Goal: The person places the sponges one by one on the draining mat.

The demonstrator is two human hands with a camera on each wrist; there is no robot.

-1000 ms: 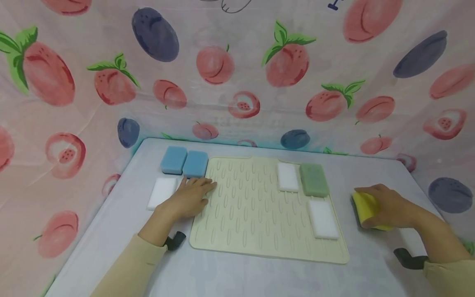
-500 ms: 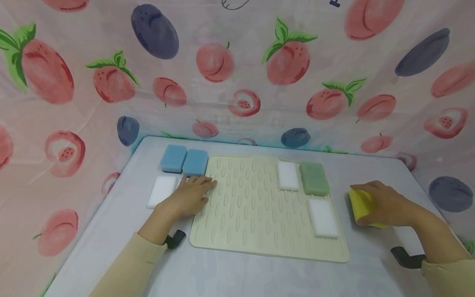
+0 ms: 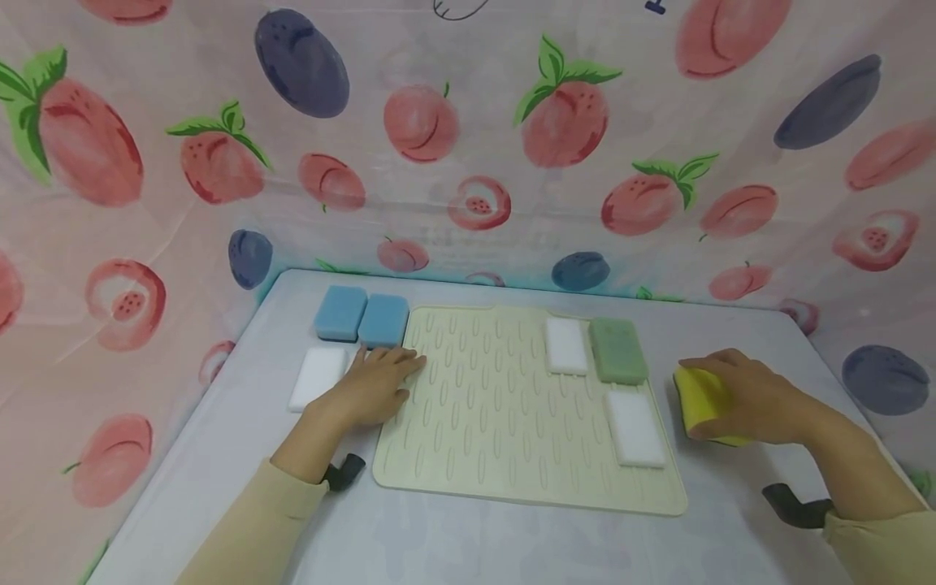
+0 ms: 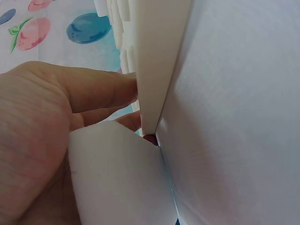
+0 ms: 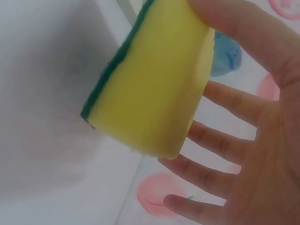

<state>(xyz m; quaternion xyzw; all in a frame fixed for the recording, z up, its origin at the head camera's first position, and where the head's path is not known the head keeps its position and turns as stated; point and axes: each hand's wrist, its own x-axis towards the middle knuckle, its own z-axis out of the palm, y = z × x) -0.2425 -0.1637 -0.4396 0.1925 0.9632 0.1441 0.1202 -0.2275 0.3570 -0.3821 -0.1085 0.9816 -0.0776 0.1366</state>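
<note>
My right hand (image 3: 764, 402) grips a yellow sponge (image 3: 705, 398) to the right of the cream ribbed mat (image 3: 504, 406). Up close in the right wrist view, the sponge has a dark green scouring layer (image 5: 112, 70) and tilts above the white surface. My left hand (image 3: 369, 390) rests at the mat's left edge with its fingers spread; in the left wrist view the thumb (image 4: 108, 89) touches the mat's edge. Partly behind that hand lies a white sponge (image 3: 316, 378). On the mat's right part are two white sponges (image 3: 565, 345) and a green sponge (image 3: 617, 349).
Two blue sponges (image 3: 340, 313) lie side by side at the table's back left, just beyond my left hand. Behind the white table (image 3: 453, 544) hangs a fruit-print cloth (image 3: 475, 122). Black straps (image 3: 793, 505) show near my wrists.
My right hand has moved a little leftward toward the mat with the yellow sponge in its grip. The left hand has stayed at the mat's edge.
</note>
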